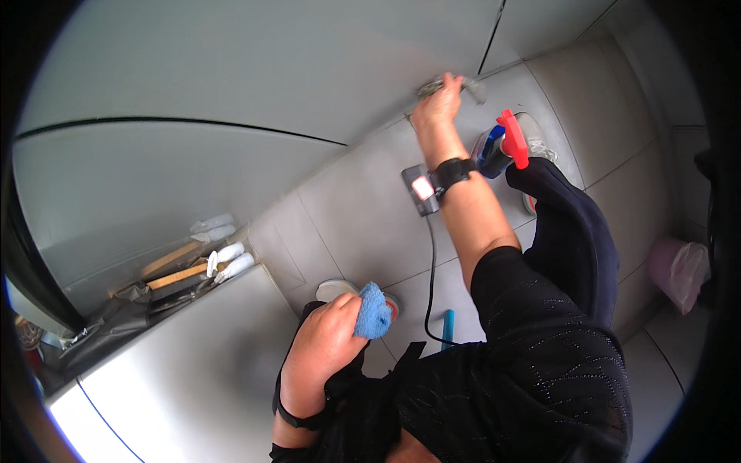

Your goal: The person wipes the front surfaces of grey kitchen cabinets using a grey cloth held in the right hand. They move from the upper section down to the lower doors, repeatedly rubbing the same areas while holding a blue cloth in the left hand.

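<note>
My left hand (328, 336) is closed around a bunched blue cloth (373, 312), held low in front of my body above my left shoe. Stretched far forward, my right hand (440, 104) grips what looks like a grey cloth (475, 92) at the lower part of a smooth grey panel (255, 69). Part of that cloth is hidden behind my fingers, and the panel mirrors it faintly. A spray bottle (489, 150) with blue sides and a red trigger stands just right of my right forearm, near my right shoe.
Grey tiles (347, 208) cover the floor. On the left, white spray bottles (231, 261) and a wooden stick (177, 276) lie beside a shiny light surface (224, 347). A pink bin (673, 266) with a clear liner stands right. A cable (431, 278) hangs from my right wrist device (421, 189).
</note>
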The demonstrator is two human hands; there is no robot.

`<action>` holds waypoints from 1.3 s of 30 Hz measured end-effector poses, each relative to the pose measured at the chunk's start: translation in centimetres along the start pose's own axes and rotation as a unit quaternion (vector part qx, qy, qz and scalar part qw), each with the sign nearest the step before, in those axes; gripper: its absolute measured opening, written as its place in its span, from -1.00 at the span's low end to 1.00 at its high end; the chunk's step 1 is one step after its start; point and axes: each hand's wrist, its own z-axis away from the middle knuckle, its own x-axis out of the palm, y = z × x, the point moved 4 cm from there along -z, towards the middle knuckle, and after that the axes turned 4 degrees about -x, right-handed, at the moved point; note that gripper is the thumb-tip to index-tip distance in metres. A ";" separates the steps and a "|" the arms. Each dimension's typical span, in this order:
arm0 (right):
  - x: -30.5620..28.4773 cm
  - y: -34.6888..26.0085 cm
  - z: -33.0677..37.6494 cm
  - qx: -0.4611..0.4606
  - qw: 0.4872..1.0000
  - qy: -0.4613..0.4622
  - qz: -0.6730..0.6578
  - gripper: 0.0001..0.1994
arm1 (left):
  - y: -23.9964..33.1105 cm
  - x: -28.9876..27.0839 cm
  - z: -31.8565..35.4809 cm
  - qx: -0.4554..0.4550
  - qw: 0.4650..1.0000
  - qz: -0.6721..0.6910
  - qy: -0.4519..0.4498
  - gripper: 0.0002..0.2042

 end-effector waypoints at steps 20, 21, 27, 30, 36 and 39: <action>-0.7 -0.9 -1.9 -0.024 0.992 0.053 0.115 -0.36 | 0.9 1.0 -3.1 -0.002 0.999 -0.015 -0.048 -0.73; -1.0 0.2 -0.7 -0.021 0.988 0.036 0.146 -0.36 | 1.1 1.0 -3.3 0.000 0.999 -0.011 -0.047 -0.73; -1.5 3.2 3.4 0.031 0.992 0.006 0.122 -0.35 | 1.1 1.0 -3.8 -0.028 0.995 -0.025 -0.091 -0.70; -0.3 -1.2 -0.6 -0.060 0.989 0.000 0.135 -0.35 | 1.0 1.1 -3.7 -0.032 0.995 -0.033 -0.092 -0.70; 2.3 -2.0 1.5 -0.047 0.994 0.001 0.099 -0.32 | 1.4 1.3 -4.0 -0.032 0.994 -0.030 -0.100 -0.70; 2.1 -0.1 5.8 -0.050 0.979 -0.079 0.181 -0.32 | 1.4 1.6 -4.3 -0.047 0.992 -0.033 -0.113 -0.70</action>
